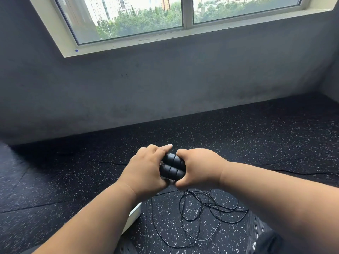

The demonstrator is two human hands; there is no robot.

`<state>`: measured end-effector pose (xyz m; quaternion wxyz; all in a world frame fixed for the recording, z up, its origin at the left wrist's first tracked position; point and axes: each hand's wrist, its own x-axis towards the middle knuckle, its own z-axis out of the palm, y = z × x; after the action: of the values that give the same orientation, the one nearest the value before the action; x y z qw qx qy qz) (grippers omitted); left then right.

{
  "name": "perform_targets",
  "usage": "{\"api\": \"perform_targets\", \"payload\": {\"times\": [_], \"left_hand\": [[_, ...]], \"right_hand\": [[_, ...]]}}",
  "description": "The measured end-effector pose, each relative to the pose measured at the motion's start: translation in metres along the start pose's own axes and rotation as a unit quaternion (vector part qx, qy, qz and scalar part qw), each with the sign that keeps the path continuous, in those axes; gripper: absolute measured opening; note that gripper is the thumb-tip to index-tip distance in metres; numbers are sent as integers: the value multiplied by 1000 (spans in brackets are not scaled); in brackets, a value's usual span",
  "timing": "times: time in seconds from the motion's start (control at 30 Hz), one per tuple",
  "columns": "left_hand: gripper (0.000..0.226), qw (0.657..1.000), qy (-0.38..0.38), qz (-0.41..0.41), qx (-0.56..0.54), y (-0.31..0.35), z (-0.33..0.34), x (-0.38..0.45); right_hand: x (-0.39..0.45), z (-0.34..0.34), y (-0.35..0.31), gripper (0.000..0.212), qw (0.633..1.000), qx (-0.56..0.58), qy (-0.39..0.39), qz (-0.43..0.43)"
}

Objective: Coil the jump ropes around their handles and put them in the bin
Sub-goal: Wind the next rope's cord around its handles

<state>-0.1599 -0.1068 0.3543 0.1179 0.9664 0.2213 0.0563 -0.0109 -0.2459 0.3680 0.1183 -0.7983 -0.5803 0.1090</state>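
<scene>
Grey concrete wall (pixel 165 79) ahead w/ a wide white-framed window (pixel 187 21) showing trees & tower blocks. Black rubber floor w/ white speckles (pixel 256 143) under me. White flat-edged object (pixel 134 216) peeks out below my left forearm. Thin black jump rope cord (pixel 200 215) lies in loose loops on the floor. Two black ribbed handles (pixel 173 167), side by side, gripped by my left hand (pixel 145 169) & right hand (pixel 200 169). No readable writing.

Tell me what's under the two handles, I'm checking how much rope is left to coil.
Under the handles, loose black rope lies tangled on the speckled floor. Where it joins them is hidden by both hands.
</scene>
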Motion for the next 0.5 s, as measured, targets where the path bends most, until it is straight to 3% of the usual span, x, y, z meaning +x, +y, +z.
{"api": "perform_targets", "payload": {"times": [0.07,0.13,0.27,0.4,0.43,0.5], "left_hand": [[90,998,3,43,50,6,4,0],[71,996,-3,51,79,10,9,3],[39,999,12,19,23,7,7,6],[35,989,62,-96,-95,-3,-12,8],[37,982,69,-125,-127,-6,-16,9],[40,960,69,-163,-217,-8,-22,7]], "right_hand": [[0,3,-2,46,999,-27,18,-26],[0,7,-6,45,998,-35,35,-46],[3,2,-4,48,997,-37,67,-26],[12,-7,10,104,965,-65,254,-33],[12,-8,13,113,959,-33,279,-24],[10,-7,14,125,962,105,253,18]]}}
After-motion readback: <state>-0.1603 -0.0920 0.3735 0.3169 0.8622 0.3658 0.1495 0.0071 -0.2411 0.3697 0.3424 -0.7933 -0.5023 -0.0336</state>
